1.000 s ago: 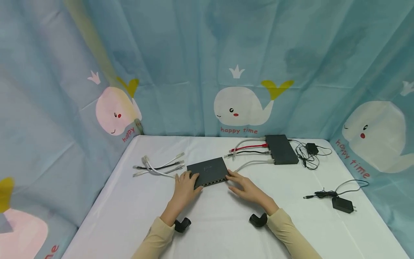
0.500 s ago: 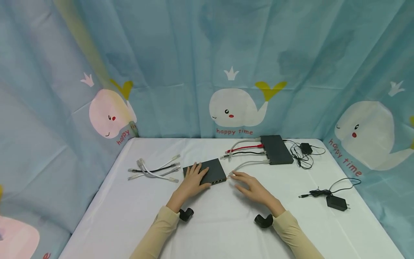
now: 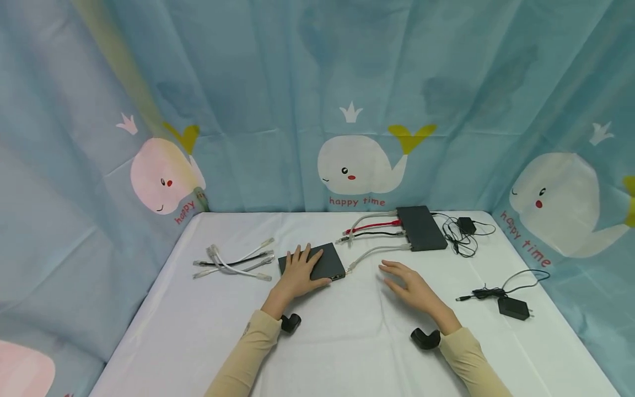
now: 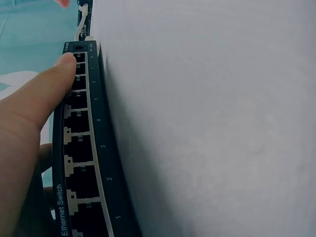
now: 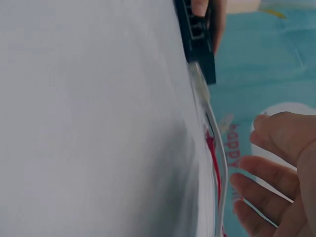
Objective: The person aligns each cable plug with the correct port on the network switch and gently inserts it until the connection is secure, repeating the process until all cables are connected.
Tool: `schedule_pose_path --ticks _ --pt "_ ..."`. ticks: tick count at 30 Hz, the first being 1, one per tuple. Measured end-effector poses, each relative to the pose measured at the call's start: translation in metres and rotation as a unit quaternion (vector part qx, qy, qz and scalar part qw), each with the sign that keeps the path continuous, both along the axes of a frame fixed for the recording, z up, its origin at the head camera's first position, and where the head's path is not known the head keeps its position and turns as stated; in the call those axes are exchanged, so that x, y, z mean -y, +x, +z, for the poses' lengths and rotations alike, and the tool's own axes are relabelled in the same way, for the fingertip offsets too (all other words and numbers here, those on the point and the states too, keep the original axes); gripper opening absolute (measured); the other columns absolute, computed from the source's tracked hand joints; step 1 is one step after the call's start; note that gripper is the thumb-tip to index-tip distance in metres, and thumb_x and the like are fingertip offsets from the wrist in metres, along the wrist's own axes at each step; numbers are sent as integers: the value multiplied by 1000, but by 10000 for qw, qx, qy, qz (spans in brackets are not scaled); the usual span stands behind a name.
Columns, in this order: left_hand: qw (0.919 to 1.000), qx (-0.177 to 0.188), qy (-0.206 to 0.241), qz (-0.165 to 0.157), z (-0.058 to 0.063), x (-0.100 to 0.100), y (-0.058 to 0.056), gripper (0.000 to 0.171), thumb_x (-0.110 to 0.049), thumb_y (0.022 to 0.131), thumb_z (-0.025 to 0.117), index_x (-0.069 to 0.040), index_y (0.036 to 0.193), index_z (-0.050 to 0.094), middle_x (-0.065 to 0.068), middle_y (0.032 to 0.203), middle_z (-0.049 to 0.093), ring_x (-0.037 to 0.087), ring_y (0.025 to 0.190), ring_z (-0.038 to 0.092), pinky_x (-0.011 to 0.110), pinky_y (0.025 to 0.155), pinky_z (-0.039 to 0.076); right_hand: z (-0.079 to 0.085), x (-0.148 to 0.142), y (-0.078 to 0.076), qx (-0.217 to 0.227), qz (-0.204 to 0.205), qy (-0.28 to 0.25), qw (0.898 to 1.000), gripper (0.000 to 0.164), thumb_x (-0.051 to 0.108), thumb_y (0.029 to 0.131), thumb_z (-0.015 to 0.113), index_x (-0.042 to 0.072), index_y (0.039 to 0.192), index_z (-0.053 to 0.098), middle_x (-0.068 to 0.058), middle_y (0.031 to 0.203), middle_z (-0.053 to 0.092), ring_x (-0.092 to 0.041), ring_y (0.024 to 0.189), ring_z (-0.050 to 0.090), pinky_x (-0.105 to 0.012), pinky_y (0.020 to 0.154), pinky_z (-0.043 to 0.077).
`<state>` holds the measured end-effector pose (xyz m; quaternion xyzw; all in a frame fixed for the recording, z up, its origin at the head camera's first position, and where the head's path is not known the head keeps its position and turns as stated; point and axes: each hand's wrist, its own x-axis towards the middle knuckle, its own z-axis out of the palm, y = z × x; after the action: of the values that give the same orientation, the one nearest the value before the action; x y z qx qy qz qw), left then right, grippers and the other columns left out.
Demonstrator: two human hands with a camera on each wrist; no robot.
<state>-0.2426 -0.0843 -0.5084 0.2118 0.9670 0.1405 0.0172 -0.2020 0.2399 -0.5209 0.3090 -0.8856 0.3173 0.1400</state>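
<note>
A black Ethernet switch (image 3: 331, 263) lies on the white table, its row of ports facing the near side. My left hand (image 3: 296, 277) rests spread across its top, fingers straight. In the left wrist view the thumb (image 4: 58, 81) lies over the upper front edge by the high-numbered ports. Apart from the switch, to its right, my right hand (image 3: 409, 285) hovers with relaxed fingers and holds nothing. A grey network cable (image 3: 374, 251) runs from a second black box (image 3: 423, 228); its clear plug (image 5: 199, 81) lies close by the switch's right end.
Red, black and grey cables (image 3: 373, 225) extend left from the second box. A black adapter (image 3: 466, 225) with coiled cord sits behind it at right. Another power adapter (image 3: 514, 308) lies nearer on the right. Several short network cables (image 3: 233, 262) are piled on the left.
My left hand has slid from the switch's near left corner onto its top. The right hand has drawn away to the right from the grey cable's plug. The head view has shifted slightly.
</note>
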Motion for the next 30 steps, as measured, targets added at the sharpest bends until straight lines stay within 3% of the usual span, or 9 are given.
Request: schedule_pose_path --ticks 10,17,30 --pt "9999 -26 -86 78 -2 -2 -3 87 -72 79 49 -24 148 26 17 152 19 43 137 17 61 109 6 8 -42 14 350 -934 689 9926 36 17 89 63 4 122 60 -15 127 56 -35 117 51 -52 94 40" --pt "9998 -130 -21 162 -3 -3 -4 85 -70 80 51 -23 147 27 18 151 20 45 136 19 62 108 7 11 -73 23 289 -1268 1011 9863 34 12 87 64 0 119 61 -19 119 59 -39 112 53 -54 100 33" --pt "9994 -263 72 206 -6 -3 -4 85 -69 79 52 -24 147 28 19 149 24 44 134 23 61 109 9 25 -119 41 1195 -1944 1598 9604 31 -1 83 58 -8 113 61 -29 117 55 -48 114 46 -58 103 25"
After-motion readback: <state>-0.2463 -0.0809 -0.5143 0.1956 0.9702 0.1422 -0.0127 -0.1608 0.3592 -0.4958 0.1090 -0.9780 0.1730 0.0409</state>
